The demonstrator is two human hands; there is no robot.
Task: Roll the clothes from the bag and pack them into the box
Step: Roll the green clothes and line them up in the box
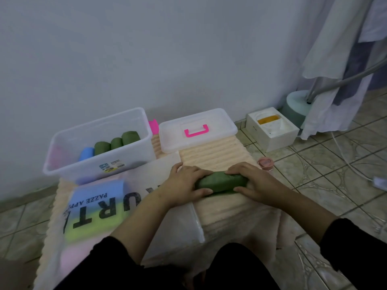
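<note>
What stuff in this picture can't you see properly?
- Head view: the green roll has both ends covered by the left hand and right hand.
- Bag lettering is partly hidden by the left arm.
- Box label is too small to read.

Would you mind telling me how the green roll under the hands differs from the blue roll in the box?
The green roll lies on the peach mat, gripped at its ends by the left hand and right hand; the blue roll sits untouched in the clear box. They differ in colour. Both are rolled cloth.
</note>
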